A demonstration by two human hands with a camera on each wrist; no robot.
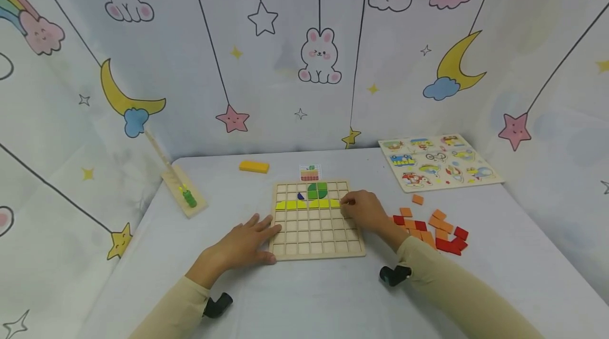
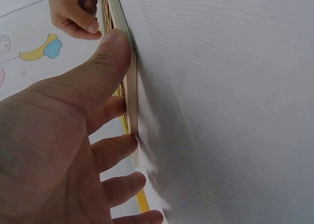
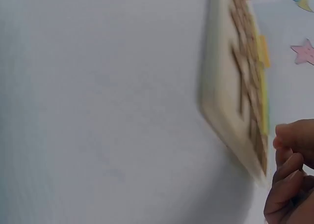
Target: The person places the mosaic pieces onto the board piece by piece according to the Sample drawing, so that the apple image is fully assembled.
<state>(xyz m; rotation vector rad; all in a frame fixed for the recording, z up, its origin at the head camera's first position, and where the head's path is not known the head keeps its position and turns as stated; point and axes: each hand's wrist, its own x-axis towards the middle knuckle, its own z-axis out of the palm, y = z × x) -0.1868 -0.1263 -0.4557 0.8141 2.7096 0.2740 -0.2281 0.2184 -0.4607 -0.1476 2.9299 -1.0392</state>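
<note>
A wooden grid board (image 1: 304, 233) lies on the table, holding a row of yellow tiles (image 1: 314, 204), green pieces (image 1: 317, 191) and a small dark blue piece (image 1: 300, 196). My left hand (image 1: 245, 244) rests along the board's left edge with spread fingers, thumb at the near corner. In the left wrist view, its thumb (image 2: 115, 49) presses the board's side. My right hand (image 1: 366, 212) is at the right end of the yellow row, fingers bent and thumb near the index fingertip. In the right wrist view its fingertips (image 3: 282, 140) are beside the board; whether a tile is between them is hidden.
Loose orange and red tiles (image 1: 428, 228) lie right of the board, partly behind my right forearm. A small picture card (image 1: 310, 172) and a yellow block (image 1: 254, 166) lie beyond it. A picture puzzle board (image 1: 437, 162) stands back right, a wooden base with a green caterpillar figure (image 1: 188, 197) left.
</note>
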